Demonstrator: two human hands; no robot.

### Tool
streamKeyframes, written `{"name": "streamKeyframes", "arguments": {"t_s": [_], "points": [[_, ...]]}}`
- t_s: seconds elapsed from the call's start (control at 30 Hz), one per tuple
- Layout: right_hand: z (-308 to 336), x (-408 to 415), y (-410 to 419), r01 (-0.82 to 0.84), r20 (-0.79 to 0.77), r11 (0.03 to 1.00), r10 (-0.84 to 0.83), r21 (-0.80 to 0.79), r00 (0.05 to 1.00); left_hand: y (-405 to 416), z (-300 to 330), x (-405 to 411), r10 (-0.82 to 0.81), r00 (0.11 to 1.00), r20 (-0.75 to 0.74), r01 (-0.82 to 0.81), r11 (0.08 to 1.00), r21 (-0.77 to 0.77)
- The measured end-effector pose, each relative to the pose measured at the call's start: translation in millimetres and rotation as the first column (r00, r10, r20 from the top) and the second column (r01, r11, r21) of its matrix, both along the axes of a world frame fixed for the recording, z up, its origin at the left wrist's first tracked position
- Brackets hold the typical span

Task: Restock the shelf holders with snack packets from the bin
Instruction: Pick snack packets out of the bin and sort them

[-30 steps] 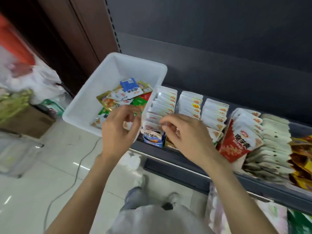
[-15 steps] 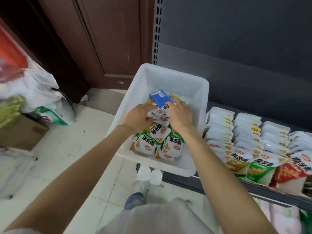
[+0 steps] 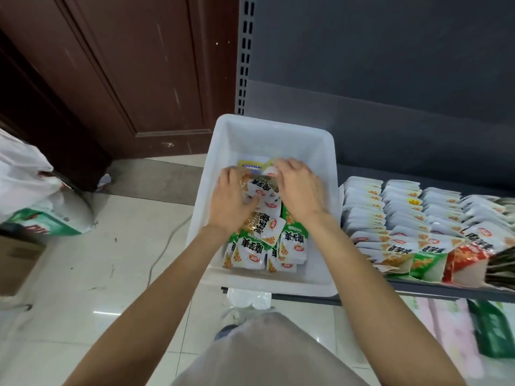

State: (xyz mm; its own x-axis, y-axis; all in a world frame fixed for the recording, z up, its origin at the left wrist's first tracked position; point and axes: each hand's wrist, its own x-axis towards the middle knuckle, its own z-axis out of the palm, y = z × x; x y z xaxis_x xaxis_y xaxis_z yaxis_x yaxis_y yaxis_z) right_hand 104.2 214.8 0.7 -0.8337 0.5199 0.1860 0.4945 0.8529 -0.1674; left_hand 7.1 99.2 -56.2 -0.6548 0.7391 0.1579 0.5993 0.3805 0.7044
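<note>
Inside the bin, at its far half, both your hands are down among the packets, and most of what they do is hidden under their backs. Your left hand lies palm down with its fingers curled over a brown-and-white packet; the thumb tucks under it, so it looks like a grip, though the fingertips are out of sight. Your right hand bends over the top of the same small heap, fingers curled down at the far side; whether it pinches a packet or only presses on it, I cannot tell. A blue-topped packet peeps out beyond your fingers, mostly covered.

Between and just below your two wrists lie more packets, loose and overlapping: one brown-and-white, several green-and-white nearer you. They fill the bin's middle and near part, touching your left wrist.

On your right, just beside the bin, the shelf carries the holders, rows of white packets standing on edge; the far right rows are blurred and cut off by the frame. Your hands are well apart from them.

Blurred bags sit on the floor at left.
</note>
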Motion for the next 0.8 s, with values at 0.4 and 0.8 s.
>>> {"name": "streamKeyframes", "arguments": {"t_s": [0.4, 0.8], "points": [[97.5, 174.4, -23.4, -0.131, -0.453, 0.618, -0.398, -0.775, 0.798, -4.3, 101.9, 76.1, -0.585, 0.811, -0.013, 0.582, 0.803, 0.131], [56.4, 311.1, -49.1, 0.214, -0.429, 0.620, -0.713, -0.755, 0.554, 38.1, 57.2, 158.4, -0.576, 0.770, -0.273, 0.617, 0.781, 0.092]]}}
